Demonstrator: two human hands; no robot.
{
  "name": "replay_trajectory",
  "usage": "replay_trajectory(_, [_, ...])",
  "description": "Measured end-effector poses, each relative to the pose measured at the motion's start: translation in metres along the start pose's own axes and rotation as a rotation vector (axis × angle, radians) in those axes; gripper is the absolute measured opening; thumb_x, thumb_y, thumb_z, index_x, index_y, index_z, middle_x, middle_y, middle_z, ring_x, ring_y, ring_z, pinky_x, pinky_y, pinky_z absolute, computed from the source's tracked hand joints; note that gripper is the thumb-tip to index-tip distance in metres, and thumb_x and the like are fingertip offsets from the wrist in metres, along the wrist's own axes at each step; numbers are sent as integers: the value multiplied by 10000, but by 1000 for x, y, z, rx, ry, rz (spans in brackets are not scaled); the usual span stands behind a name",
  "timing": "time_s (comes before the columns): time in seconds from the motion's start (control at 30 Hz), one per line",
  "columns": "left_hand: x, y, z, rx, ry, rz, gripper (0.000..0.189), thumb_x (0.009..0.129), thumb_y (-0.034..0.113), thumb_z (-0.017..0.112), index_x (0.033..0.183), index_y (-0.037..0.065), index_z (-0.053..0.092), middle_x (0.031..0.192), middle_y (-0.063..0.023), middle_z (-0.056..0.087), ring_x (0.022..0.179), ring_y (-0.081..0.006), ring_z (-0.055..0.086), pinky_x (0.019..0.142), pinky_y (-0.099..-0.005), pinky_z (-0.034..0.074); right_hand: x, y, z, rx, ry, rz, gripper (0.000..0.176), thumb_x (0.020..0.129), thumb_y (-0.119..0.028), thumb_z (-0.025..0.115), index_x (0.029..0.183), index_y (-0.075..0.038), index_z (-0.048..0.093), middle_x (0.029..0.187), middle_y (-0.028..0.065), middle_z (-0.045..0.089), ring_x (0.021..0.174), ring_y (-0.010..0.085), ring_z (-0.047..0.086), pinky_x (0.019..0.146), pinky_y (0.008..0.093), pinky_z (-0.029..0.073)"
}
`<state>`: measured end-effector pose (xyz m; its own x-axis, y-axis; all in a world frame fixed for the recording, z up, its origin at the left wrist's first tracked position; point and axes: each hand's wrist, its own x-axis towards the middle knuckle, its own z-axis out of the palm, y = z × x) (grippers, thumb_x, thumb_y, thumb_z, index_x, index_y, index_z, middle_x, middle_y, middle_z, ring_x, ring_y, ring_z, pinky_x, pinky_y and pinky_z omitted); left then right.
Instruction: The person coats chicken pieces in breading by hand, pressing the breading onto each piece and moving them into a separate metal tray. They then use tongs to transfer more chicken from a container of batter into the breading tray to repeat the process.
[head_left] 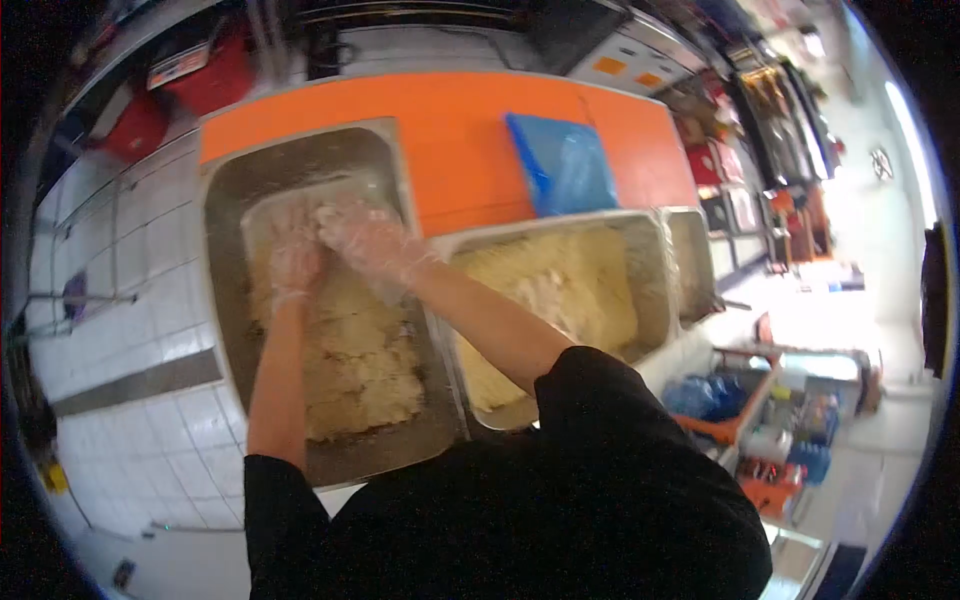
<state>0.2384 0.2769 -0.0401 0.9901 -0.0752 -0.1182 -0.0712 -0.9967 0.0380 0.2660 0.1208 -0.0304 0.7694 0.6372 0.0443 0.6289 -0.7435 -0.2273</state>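
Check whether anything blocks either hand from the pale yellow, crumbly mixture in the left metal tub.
Beyond the clear plastic gloves on the left hand and right hand, nothing visible stands between them and the pale yellow, crumbly mixture. Blur hides the exact contact.
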Motion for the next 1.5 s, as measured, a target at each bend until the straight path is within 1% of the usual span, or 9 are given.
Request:
replay_trajectory(0.2, [12, 41, 23, 223, -198, 112, 570, 965, 380, 310, 1447, 90, 215, 1514, -86, 174, 1391, -279, 158, 1142, -465, 73, -160, 75, -107, 304, 516, 225, 162, 845, -218, 597, 940, -96, 646, 802, 137, 632, 736, 338, 607, 655, 445, 485])
replay_trajectory(0.33, [8, 37, 15, 28, -133, 44, 569, 968, 341, 315, 1448, 63, 187, 1499, -108, 212, 1392, -263, 159, 1151, -442, 54, -323, 199, -79, -29, -185, 878, 279, 825, -319, 562, 930, -70, 635, 849, 137, 652, 868, 326, 619, 729, 426, 479])
replay_trajectory(0.43, [-28, 38, -12, -221, 140, 1, 567, 959, 301, 371, 1448, 74, 194, 1486, -128, 240, 1385, -275, 185, 1144, -439, 105, -427, 282, 9, -386, 32, 217, 344, 805, -358, 563, 992, -77, 629, 864, 173, 643, 905, 335, 611, 734, 436, 470])
replay_trajectory(0.5, [-74, 72, -49, -389, 276, -71, 564, 949, 263, 417, 1450, 109, 208, 1489, -136, 232, 1375, -301, 210, 1124, -433, 168, -385, 257, -44, 147, -553, 470, 410, 814, -376, 576, 1094, -78, 612, 975, 173, 650, 916, 313, 618, 731, 414, 477])
replay_trajectory(0.6, [-142, 100, -51, -401, 296, -170, 526, 952, 260, 423, 1424, 83, 273, 1450, -163, 309, 1323, -328, 310, 1068, -426, 257, -369, 243, -53, 962, -519, 1052, 447, 845, -371, 576, 1186, -83, 554, 1033, 136, 647, 870, 275, 622, 701, 392, 477])
replay_trajectory(0.73, [-196, 154, -40, -500, 372, -176, 465, 941, 195, 421, 1372, 31, 355, 1357, -190, 437, 1223, -356, 443, 1000, -417, 347, -388, 245, -10, 1471, -451, 987, 446, 845, -347, 614, 1195, -79, 552, 1034, 99, 640, 858, 250, 613, 713, 370, 486])
replay_trajectory(1.1, [-251, 183, -6, -415, 343, -365, 394, 879, 83, 468, 1269, 27, 475, 1192, -176, 572, 1097, -338, 547, 926, -411, 413, -416, 276, -116, 367, -277, 406, 661, 679, -203, 736, 1276, -65, 486, 1210, 169, 544, 1145, 316, 497, 985, 352, 374])
replay_trajectory(1.23, [-254, 191, -1, -385, 435, -429, 347, 911, 121, 467, 1244, 29, 496, 1164, -181, 584, 1043, -359, 557, 888, -420, 423, -395, 286, -145, 509, -250, 554, 675, 668, -221, 756, 1268, -59, 493, 1175, 175, 561, 1131, 313, 510, 965, 342, 386])
replay_trajectory(1.5, [-255, 190, 6, -336, 431, -460, 337, 952, 198, 440, 1229, 21, 509, 1148, -192, 586, 1005, -375, 552, 862, -430, 416, -422, 248, -101, 348, -841, 416, 457, 867, -145, 542, 1315, -210, 473, 1303, 182, 478, 1168, 290, 492, 983, 349, 378])
